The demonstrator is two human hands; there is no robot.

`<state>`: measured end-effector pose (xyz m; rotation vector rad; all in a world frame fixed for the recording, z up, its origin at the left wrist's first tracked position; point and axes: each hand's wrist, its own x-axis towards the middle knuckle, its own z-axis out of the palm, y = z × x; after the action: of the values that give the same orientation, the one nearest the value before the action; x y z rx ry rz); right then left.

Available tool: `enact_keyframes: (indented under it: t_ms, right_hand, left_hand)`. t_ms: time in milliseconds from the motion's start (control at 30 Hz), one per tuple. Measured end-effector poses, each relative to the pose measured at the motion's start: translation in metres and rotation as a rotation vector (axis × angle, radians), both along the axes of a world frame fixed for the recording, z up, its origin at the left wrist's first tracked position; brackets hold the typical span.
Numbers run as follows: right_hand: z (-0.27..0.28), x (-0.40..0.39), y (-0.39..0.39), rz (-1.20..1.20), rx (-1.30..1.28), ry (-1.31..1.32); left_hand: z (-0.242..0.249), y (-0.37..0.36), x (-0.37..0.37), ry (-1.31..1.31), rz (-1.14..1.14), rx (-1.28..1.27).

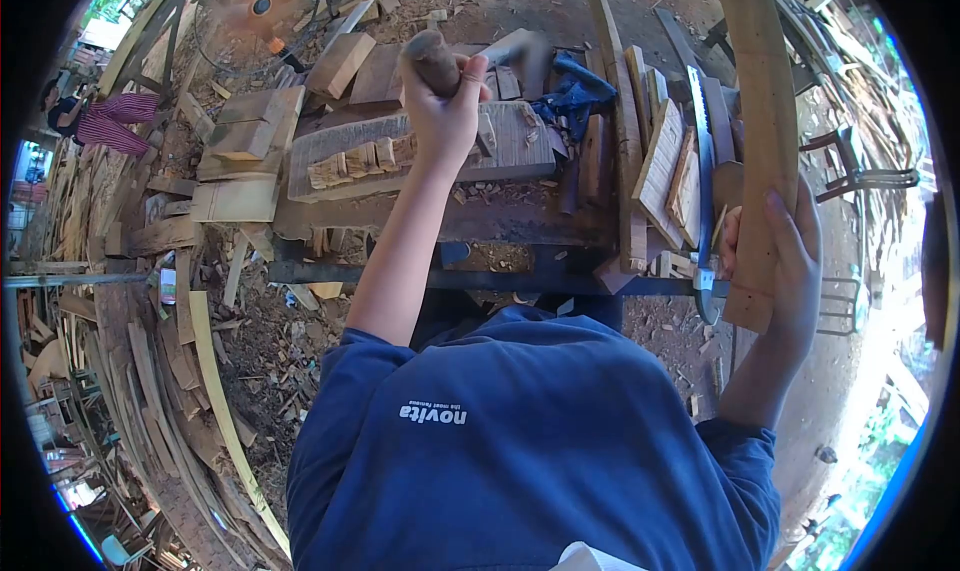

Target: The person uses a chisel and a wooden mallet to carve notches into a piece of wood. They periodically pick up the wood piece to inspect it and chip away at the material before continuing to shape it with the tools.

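My left hand (pixel 445 116) is raised over the workbench, its fingers wrapped round a thick, round wooden handle (pixel 432 61) whose blunt end points up. The rest of that tool is mostly hidden by my hand. At the right, my right hand (pixel 795 246) grips a long, flat wooden board (pixel 765 141) near its lower end, thumb in front and fingers behind. The board stands steeply and runs past the top of the view. Below my left hand, a thick grey wooden block (pixel 520 141) bears a row of small carved wood pieces (pixel 365 161).
A long saw (pixel 700 151) lies beside the board, next to several leaning planks (pixel 660 166). A dark blue cloth (pixel 575 96) rests behind the block. Wood blocks (pixel 250 126) sit at left; chips (pixel 270 361) cover the ground. A person in striped trousers (pixel 115 123) is at far left.
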<state>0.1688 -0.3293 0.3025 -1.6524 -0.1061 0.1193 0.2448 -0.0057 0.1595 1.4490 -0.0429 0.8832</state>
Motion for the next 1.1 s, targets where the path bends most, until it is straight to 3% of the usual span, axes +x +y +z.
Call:
enact_keyframes:
  t_ms: [167, 433, 800, 1000, 1100]
  right_hand:
    - [-0.007, 0.000, 0.002, -0.010, 0.024, 0.027]
    - [-0.010, 0.001, 0.004, -0.025, 0.038, 0.057]
    - [-0.007, -0.002, 0.010, -0.039, 0.001, 0.046]
    - [0.026, 0.011, 0.048, 0.124, 0.044, -0.118]
    - [0.068, 0.032, 0.078, 0.098, -0.020, -0.502]
  left_hand:
    - [0.017, 0.005, 0.007, -0.016, -0.019, -0.058]
    - [0.009, 0.010, 0.035, -0.060, 0.312, 0.243]
    - [0.006, 0.006, 0.038, -0.147, 0.100, 0.410]
    - [0.002, 0.013, 0.043, -0.136, 0.133, 0.383]
    - [0.001, 0.012, 0.048, -0.140, 0.151, 0.324]
